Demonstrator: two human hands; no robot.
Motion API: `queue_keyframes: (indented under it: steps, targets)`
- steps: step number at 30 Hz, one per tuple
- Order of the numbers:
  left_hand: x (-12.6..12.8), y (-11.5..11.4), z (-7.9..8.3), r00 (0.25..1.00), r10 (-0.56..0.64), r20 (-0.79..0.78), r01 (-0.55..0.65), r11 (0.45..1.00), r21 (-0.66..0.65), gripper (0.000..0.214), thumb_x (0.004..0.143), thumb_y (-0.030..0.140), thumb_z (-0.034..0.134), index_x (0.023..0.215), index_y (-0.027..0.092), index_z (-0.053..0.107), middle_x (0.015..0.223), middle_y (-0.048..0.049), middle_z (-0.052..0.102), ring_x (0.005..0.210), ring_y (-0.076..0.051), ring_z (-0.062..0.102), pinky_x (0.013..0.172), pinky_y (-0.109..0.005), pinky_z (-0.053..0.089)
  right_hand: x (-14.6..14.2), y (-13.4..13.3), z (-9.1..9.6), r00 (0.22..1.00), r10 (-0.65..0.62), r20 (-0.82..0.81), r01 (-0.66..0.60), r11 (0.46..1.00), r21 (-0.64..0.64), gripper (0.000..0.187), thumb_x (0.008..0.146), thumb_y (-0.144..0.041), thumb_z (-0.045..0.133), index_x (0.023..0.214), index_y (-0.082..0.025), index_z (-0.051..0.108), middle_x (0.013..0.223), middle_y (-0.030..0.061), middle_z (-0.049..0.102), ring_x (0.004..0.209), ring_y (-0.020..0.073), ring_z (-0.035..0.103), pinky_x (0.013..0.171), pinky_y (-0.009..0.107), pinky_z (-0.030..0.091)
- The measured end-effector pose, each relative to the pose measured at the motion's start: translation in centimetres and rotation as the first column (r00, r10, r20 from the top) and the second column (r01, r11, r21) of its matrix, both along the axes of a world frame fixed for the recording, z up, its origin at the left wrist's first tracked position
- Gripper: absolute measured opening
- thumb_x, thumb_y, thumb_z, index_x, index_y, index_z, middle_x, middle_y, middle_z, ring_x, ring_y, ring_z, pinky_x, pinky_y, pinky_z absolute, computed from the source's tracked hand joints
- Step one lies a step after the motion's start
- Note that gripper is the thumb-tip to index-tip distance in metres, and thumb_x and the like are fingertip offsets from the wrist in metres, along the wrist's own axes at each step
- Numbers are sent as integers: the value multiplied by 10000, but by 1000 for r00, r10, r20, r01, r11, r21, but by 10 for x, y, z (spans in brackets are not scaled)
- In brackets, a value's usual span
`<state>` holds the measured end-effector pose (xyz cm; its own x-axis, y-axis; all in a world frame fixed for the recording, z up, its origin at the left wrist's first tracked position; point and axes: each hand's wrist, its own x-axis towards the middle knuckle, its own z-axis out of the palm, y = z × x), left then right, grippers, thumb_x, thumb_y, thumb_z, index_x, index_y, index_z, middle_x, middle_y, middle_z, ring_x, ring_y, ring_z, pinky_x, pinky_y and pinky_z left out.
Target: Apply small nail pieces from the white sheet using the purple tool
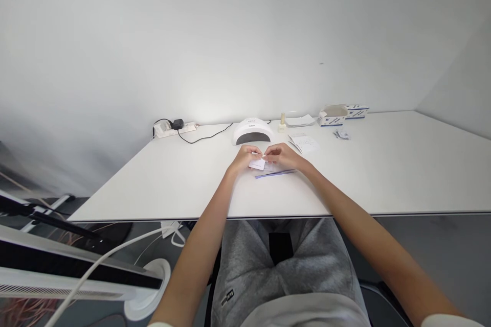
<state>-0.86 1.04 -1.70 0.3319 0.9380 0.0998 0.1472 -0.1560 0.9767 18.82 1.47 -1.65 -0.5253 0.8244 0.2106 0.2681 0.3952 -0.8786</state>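
My left hand (245, 158) is closed in a pinch on a small white card-like piece (257, 164) with faint print. Fingers of my right hand (282, 154) are pinched together right beside the left fingertips, at the upper corner of that piece; what exactly lies between them is too small to make out. Under and beside the hands a flat sheet with a blue-violet edge (274, 173) lies on the white table (184, 179). Just behind the hands stands a white dome-shaped nail lamp (252, 127).
Behind my right hand are a nail polish bottle (282, 124), a printed leaflet (305, 143) and a white stack (300, 121). Farther right are an opened box (332, 119), another box (357, 111) and small packets (342, 135). A power strip (164, 130) with a black adapter (177, 123) lies at back left.
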Motion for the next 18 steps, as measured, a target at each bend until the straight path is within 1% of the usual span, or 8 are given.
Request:
queue_keyframes:
  steps: [5,10,15,18]
  targets:
    - [0,0,0,998,1,69,1,1000,-29,148,611,260,687,625,119,644,531,5,517,431,-90,448,392,-216,277,-5,-2,0,999,-23,-46,24,1000,19,246,723,-423,694,722,-177,695,613,15,608,596,151,549,591,281,416]
    - [4,-1,0,993,52,102,-48,998,-40,155,603,258,701,612,117,637,501,7,506,408,-86,427,385,-214,247,-8,-4,0,995,-92,-39,96,989,110,262,732,-424,663,664,-172,679,583,19,582,582,148,507,564,278,386]
    - [5,-1,0,994,74,86,-72,997,-21,130,616,236,698,621,115,651,501,7,498,421,-88,435,388,-212,266,-8,-6,-1,994,-108,-18,109,965,238,218,760,-349,636,634,-174,669,582,14,593,588,141,509,595,278,380]
    - [4,-1,-1,996,67,52,-66,998,-14,130,647,242,687,648,115,660,508,1,507,427,-98,455,384,-214,282,-8,-6,0,993,-121,4,117,967,227,213,762,-340,633,637,-170,655,578,10,588,575,134,497,591,275,374]
